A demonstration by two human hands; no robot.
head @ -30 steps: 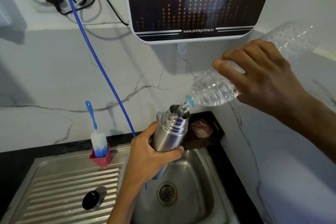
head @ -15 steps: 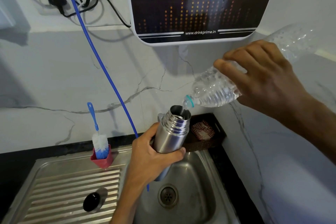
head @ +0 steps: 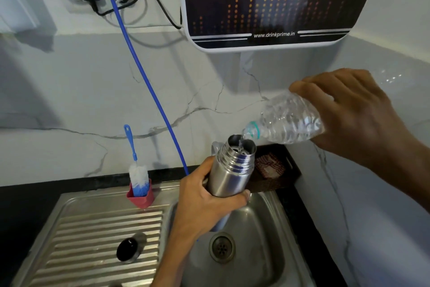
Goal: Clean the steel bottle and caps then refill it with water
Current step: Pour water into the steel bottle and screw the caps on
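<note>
My left hand [head: 204, 203] grips the steel bottle [head: 230, 170] around its middle, holding it uncapped and slightly tilted above the sink basin [head: 263, 249]. My right hand [head: 356, 114] holds a clear plastic water bottle [head: 288, 123] tipped down to the left, its mouth just over the steel bottle's opening. A thin stream of water runs into the opening. One steel cap with a black top [head: 129, 249] lies on the ribbed drainboard [head: 88, 240]. Another cap peeks out behind the steel bottle's neck [head: 215, 147].
A blue-handled bottle brush [head: 137, 170] stands in a red holder [head: 140, 196] at the sink's back edge. A blue hose [head: 144, 77] runs down the marble wall. A water purifier [head: 267, 2] hangs above. A dark tray [head: 277, 170] with a sponge sits behind the basin.
The plastic bottle's base has dropped a little lower in my right hand while pouring continues. The steel bottle stays in place over the basin.
</note>
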